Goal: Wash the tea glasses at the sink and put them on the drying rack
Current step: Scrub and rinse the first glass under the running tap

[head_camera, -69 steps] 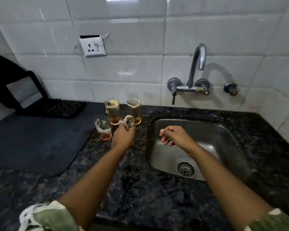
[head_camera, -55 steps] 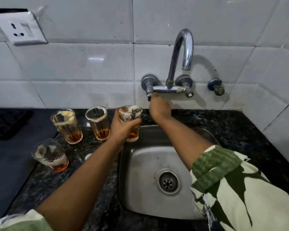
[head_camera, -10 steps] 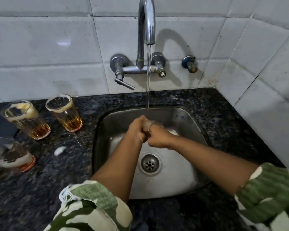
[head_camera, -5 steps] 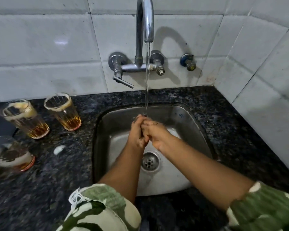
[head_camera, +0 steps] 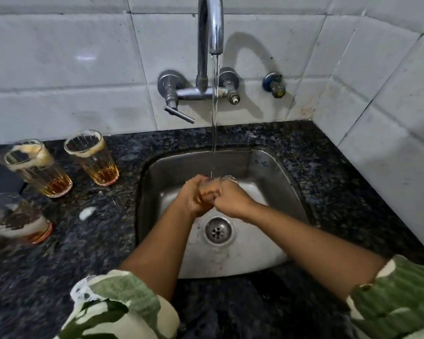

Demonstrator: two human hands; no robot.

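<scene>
A tea glass (head_camera: 226,179) is held low over the sink (head_camera: 274,167), under a thin stream of water (head_camera: 214,106) falling from the tap (head_camera: 211,23). Only its rim shows, past the knuckles; the rest is hidden by both hands. The left hand (head_camera: 193,194) curls around the glass from one side. The right hand (head_camera: 230,198) curls against it from the other, fingers seemingly working at the glass, though the exact grip cannot be made out.

This looks like the rinse-and-rub step on the first glass. Three more glasses wait on the dark counter (head_camera: 108,241) to the left of the sink: two upright ones (head_camera: 93,157) (head_camera: 36,168) with amber tea in the bottom and foam rings, and a third (head_camera: 15,217), nearer and blurred, at the left edge. A dab of foam (head_camera: 86,212) lies on the counter beside them.

Next, the glass likely needs turning so water reaches inside, then a firm wet-handed hold to carry it to the rack, which is not in view.
</scene>
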